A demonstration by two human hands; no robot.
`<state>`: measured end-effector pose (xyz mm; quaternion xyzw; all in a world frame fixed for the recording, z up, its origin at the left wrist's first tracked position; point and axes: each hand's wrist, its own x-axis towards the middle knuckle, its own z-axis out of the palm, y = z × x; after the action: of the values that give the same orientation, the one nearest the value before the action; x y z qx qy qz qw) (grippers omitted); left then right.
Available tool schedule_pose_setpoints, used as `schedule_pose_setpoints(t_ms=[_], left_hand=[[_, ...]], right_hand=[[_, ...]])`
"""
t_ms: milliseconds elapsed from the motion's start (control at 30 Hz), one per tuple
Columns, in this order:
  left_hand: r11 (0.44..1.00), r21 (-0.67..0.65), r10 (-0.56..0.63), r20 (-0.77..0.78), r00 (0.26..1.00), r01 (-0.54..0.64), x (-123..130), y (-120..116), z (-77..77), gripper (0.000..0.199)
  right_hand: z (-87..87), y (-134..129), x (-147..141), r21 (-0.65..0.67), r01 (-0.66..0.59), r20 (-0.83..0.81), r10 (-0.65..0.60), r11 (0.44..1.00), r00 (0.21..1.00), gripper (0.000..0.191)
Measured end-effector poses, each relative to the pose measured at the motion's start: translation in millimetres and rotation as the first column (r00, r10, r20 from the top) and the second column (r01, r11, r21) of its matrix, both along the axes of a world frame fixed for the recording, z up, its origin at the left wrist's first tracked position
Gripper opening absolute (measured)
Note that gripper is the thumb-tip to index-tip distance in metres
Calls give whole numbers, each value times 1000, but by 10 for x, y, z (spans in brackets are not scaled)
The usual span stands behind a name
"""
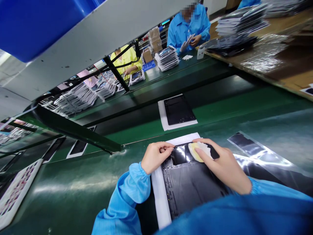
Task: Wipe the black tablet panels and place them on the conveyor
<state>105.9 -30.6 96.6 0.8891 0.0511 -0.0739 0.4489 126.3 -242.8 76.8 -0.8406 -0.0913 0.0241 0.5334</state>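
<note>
A black flat panel (193, 187) lies on a white sheet (160, 202) on the green bench in front of me, with a shiny dark rectangle (180, 154) near its far end. My right hand (223, 163) holds a cream and white pad (199, 151) pressed on that rectangle's right side. At the panel's far left corner is my left hand (156, 156), thumb and index finger pinched together at the edge. Whatever sits between those fingertips is too small to make out.
Another black panel (179, 110) on white paper rests on the green strip ahead. Clear film (259, 150) lies to the right. A slanted green post (75, 129) stands at left, below a grey beam (80, 42). Two people sit across, beside stacked panels (167, 58).
</note>
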Motion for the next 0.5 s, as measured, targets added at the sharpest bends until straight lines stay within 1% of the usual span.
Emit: schedule_pose_setpoints(t_ms=[167, 500], left_hand=[[1000, -19, -2, 12, 1000, 3, -2, 3, 2, 27], [1000, -11, -1, 1, 1000, 1, 0, -12, 10, 27]], right_hand=[[-29, -1, -1, -5, -3, 10, 3, 1000, 1000, 37], [-35, -6, 0, -18, -1, 21, 1, 1000, 1000, 37]])
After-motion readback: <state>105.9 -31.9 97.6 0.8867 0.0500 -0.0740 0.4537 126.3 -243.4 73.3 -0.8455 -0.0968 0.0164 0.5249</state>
